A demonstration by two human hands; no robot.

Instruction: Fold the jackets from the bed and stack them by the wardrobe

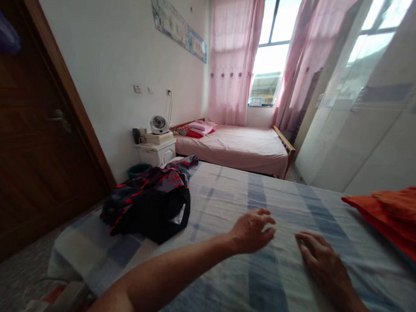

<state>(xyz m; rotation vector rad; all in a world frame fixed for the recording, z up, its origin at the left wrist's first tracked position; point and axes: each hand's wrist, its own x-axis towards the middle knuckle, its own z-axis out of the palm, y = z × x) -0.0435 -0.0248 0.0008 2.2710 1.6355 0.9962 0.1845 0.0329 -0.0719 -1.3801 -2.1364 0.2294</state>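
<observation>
My left hand (253, 230) and my right hand (323, 261) are apart, both empty, with a gap between them over the blue-and-white sheet (223, 188) on the near bed. The left hand's fingers are loosely bent, the thumb standing off from them; the right hand's fingers are extended and slightly curved, pointing toward the left hand. The sheet lies directly beneath both hands and spreads out beyond them on all sides. I cannot tell whether either hand touches it. Its surface shows light creases and broad blue bands.

A black garment with red and grey patterning (150, 209) lies crumpled on the sheet to the left of my left hand, well apart from it and near the bed's left edge. An orange cloth (399, 217) lies to the right of my right hand, also apart, and is cut off by the edge of view.

Beyond the near bed stands a second bed with a pink sheet (240, 146), bearing folded pink bedding (201, 128) at its left end. A small fan (159, 125) sits above a white bedside cabinet (161, 153) by the wall. Pink curtains (232, 58) hang at the window.
</observation>
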